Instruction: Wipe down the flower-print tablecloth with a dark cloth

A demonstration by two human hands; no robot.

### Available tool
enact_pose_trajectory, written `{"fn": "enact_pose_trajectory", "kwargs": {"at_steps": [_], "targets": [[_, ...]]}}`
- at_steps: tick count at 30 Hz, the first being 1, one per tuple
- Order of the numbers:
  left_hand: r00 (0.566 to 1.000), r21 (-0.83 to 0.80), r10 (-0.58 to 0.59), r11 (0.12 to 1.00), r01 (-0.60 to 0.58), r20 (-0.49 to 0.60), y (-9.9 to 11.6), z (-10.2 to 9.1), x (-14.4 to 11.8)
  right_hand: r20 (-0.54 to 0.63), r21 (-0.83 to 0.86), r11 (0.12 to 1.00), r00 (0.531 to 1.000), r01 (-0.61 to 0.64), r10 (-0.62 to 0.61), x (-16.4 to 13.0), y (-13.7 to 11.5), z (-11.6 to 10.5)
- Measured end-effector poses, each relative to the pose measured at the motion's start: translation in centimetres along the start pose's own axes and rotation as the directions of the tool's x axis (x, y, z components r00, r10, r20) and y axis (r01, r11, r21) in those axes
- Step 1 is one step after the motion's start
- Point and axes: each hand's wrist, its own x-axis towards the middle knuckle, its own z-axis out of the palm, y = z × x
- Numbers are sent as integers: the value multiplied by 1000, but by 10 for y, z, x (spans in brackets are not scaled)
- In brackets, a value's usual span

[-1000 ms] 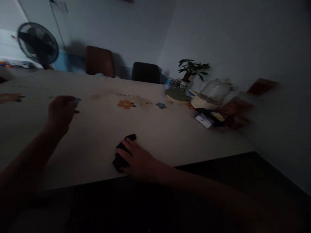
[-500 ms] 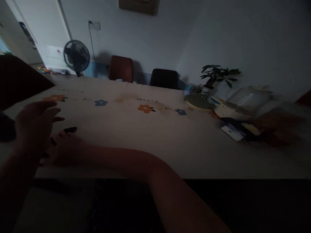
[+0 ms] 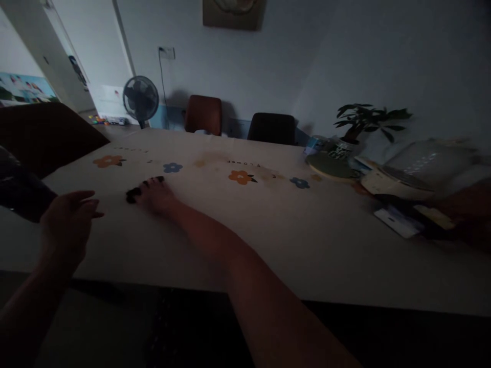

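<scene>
Since half a second ago, the right hand [image 3: 155,195] has slid the dark cloth [image 3: 134,193] farther out across the surface [image 3: 268,225], past the left hand [image 3: 67,225]. Its fingers lie flat and together on the cloth, pressing it down near the blue flower print [image 3: 172,167]. The left hand hovers just above the near edge, fingers loosely apart, holding nothing.

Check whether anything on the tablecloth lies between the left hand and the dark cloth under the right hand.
Nothing visible does. The left hand hangs open near the table's front edge, and only bare flower-print tablecloth separates it from the small dark cloth that the right hand presses flat.
</scene>
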Motion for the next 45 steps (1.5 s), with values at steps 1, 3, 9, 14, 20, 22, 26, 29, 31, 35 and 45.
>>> {"fn": "enact_pose_trajectory", "kwargs": {"at_steps": [1, 3, 9, 14, 20, 22, 26, 29, 31, 35, 45], "targets": [[1000, -39, -20, 999, 20, 3, -1, 1, 0, 8, 1, 1000, 1000, -23, 23, -9, 12, -7], [999, -83, -43, 996, 43, 0, -4, 4, 1, 20, 14, 998, 998, -64, 64, -29, 37, -20], [998, -53, -68, 996, 69, 10, -4, 15, 2, -1, 91, 983, 987, -160, 160, -104, 109, -44], [998, -68, -13, 998, 17, 56, 7, 34, -2, -83, 226, 946, 963, -231, 255, -183, 155, -65], [957, -148, 87, 988, -47, 278, 56, 83, -24, -252, 474, 786, 794, -397, 553, -255, 207, -96], [922, -203, 118, 978, -45, 369, 78, 109, -35, -291, 590, 688, 683, -423, 670, -268, 223, -110], [756, -338, 156, 937, 90, 635, 118, 175, -63, -232, 829, 454, 537, -327, 811, -281, 236, -134], [547, -363, 174, 895, 260, 819, 142, 226, -89, -143, 938, 290, 546, -193, 826, -282, 230, -138], [416, -354, 191, 863, 360, 889, 156, 257, -107, -88, 972, 197, 574, -130, 814, -280, 223, -136], [289, -345, 222, 789, 508, 931, 178, 305, -133, -6, 994, 71, 613, -81, 790, -277, 215, -131], [276, -364, 243, 708, 605, 930, 185, 328, -140, 179, 974, -12, 735, -226, 654, -291, 208, -137]]}}
